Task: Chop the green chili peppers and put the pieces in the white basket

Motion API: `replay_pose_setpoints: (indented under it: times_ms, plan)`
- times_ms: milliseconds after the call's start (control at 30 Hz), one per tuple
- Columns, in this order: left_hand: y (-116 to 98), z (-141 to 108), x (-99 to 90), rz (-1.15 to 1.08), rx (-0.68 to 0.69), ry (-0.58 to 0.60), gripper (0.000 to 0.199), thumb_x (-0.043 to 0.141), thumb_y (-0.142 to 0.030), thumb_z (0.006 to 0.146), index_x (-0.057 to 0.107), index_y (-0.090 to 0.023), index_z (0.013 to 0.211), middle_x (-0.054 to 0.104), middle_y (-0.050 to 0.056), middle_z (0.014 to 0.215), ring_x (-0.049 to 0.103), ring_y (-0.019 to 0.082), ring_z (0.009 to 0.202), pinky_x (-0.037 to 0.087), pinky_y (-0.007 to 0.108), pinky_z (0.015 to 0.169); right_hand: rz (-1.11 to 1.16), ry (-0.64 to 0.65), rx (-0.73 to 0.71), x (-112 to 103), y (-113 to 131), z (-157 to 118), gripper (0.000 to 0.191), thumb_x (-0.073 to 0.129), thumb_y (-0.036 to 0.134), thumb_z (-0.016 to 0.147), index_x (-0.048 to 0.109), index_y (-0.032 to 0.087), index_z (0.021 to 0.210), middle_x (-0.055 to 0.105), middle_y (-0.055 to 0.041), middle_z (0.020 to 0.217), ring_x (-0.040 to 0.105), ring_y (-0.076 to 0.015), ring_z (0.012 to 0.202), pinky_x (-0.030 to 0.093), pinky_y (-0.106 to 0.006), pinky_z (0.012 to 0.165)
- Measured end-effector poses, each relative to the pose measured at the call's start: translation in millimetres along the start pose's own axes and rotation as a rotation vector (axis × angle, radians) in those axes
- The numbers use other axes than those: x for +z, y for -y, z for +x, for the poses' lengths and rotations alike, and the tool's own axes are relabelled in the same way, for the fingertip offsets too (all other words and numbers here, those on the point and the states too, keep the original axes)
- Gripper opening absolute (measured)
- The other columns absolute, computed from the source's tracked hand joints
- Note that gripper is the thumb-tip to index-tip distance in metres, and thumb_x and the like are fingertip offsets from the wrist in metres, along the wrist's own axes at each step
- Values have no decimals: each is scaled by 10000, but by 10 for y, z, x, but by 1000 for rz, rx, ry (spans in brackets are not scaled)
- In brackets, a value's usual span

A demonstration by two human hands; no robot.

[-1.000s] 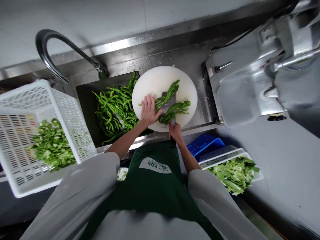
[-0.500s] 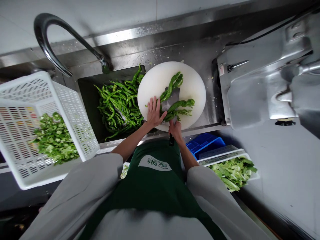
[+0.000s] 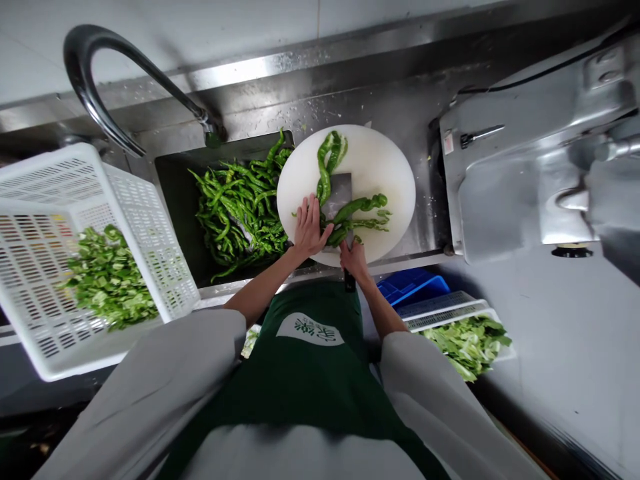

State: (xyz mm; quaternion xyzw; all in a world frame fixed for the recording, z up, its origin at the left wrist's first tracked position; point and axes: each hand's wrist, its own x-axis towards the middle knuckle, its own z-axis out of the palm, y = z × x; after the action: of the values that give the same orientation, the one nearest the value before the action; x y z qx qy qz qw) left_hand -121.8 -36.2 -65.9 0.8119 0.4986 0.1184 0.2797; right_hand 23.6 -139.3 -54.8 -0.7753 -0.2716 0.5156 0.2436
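White board (image 3: pixel 385 163), knife (image 3: pixel 343 187) pointing lengthwise away, right grip (image 3: pixel 355 259) clasping it, left grip (image 3: pixel 307 230) spread on peppers (image 3: pixel 360 205)

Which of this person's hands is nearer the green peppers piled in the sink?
Left. The left hand is over the cutting board, just right of the pepper pile; the right hand is farther right, gripping the knife.

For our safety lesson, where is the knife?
In the head view, just right of centre, the knife is over the white board, handle in the right hand.

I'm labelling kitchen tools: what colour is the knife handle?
Black: the knife handle shows best below the right hand in the head view.
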Motion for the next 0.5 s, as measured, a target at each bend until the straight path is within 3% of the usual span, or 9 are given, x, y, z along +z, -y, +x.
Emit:
replay_pose_setpoints:
  times_ms: [133, 300, 500]
  plan:
    - [10, -2, 2, -17, -7, 0, 845, 230, -604, 1023, 81, -52, 1646, 80, 174, 1714, -41, 286, 1594, 68, 535, 1296, -142, -71, -82, 4, 79, 50, 338, 531, 482, 978, 605, 212, 789, 557, -52, 521, 608, -229, 580, 487, -313, 598]
    - [41, 4, 10, -58, -21, 0, 793, 203, -550, 1036, 93, -54, 1645, 76, 170, 1714, -29, 267, 1596, 82, 526, 1300, -368, -189, -190, 84, 230, 27, 294, 547, 391, 983, 640, 166, 818, 678, -151, 731, 675, -275, 834, 506, -330, 770]
    - [130, 18, 101, -78, 6, -59, 744, 127, -503, 1050, 142, -45, 1636, 116, 177, 1710, 3, 248, 1600, 95, 517, 1300, -523, -215, -188, 182, 409, -13, 363, 458, 352, 1040, 686, 93, 927, 718, -215, 873, 687, -292, 900, 499, -358, 850]
